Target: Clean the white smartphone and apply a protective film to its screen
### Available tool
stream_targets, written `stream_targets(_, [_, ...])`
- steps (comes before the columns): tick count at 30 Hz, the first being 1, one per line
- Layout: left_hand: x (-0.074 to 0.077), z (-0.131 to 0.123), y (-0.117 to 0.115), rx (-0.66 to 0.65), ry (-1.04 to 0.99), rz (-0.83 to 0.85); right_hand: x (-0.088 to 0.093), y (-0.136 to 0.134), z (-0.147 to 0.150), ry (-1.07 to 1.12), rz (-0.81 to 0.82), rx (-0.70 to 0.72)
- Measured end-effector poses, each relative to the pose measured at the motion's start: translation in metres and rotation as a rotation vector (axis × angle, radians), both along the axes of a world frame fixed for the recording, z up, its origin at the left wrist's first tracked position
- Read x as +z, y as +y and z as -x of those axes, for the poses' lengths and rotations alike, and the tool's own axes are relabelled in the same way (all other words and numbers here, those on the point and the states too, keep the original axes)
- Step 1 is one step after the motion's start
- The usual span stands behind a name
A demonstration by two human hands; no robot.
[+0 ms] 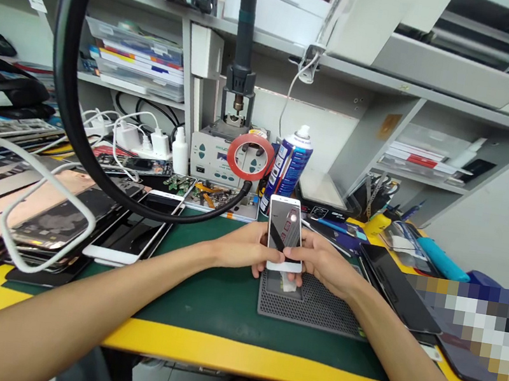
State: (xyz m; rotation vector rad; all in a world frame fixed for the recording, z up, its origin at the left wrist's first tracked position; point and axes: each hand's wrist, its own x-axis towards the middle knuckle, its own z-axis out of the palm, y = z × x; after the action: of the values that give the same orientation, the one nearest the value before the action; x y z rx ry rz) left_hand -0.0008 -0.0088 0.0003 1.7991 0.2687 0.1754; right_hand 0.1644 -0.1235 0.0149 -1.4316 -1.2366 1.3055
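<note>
Between both hands I hold a white smartphone (286, 228) upright, its dark glossy screen facing me with reflections on it. My left hand (250, 246) grips its left side, the thumb lying across the lower front. On the other side my right hand (316, 255) is closed round the phone, its thumb on the glass near the bottom edge. Below the phone lies a grey textured mat (303, 308), and a small pale scrap (288, 283) shows just under the fingers. The phone's back is hidden.
Stacked phone parts (53, 210) and white phones (132, 232) lie to the left. A blue spray can (290, 164), a roll of red tape (232, 155) and a grey machine (209, 154) stand behind. A black hose (88, 170) loops overhead. Dark tablets (398, 287) lie right.
</note>
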Motion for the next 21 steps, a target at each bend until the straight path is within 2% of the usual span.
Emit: stream_targets(21, [0.0033, 0.0025, -0.0018, 0.004, 0.016, -0.021, 0.0005, 0.0004, 0.0025, -0.006, -0.013, -0.003])
